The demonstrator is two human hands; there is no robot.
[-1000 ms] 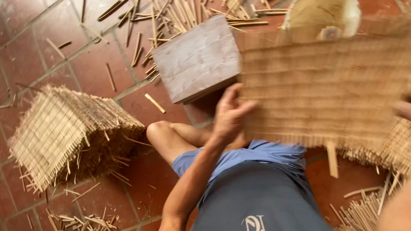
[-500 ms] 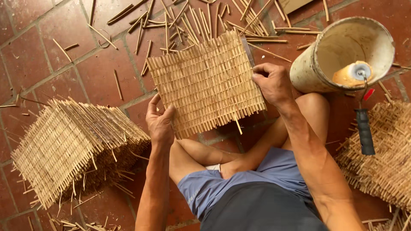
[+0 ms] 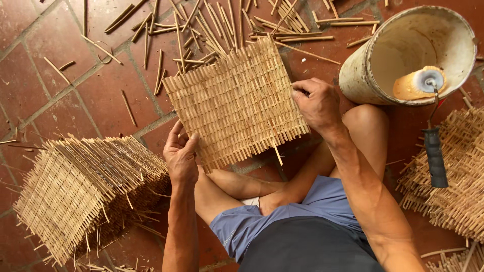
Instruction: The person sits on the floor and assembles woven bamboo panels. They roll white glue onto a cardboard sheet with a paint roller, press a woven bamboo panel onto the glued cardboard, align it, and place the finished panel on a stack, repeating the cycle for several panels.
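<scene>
A floor (image 3: 45, 85) of red-brown square tiles with pale grout fills the view, seen from above a person sitting on it with bare knees bent. Loose bamboo sticks (image 3: 212, 25) lie scattered across the tiles at the top. A stack (image 3: 80, 189) of woven bamboo mats sits on the left; more mats (image 3: 454, 186) are piled at the right edge. A pale bucket (image 3: 403, 55) lies tipped on its side at upper right, a roller (image 3: 428, 100) with a dark handle resting in its mouth. In the middle, one mat (image 3: 237, 106) is held tilted above the knees. The left hand (image 3: 180, 156) cups its lower left corner, fingers loosely curled. The right hand (image 3: 317, 103) pinches the right edge, fingers closed on it.
</scene>
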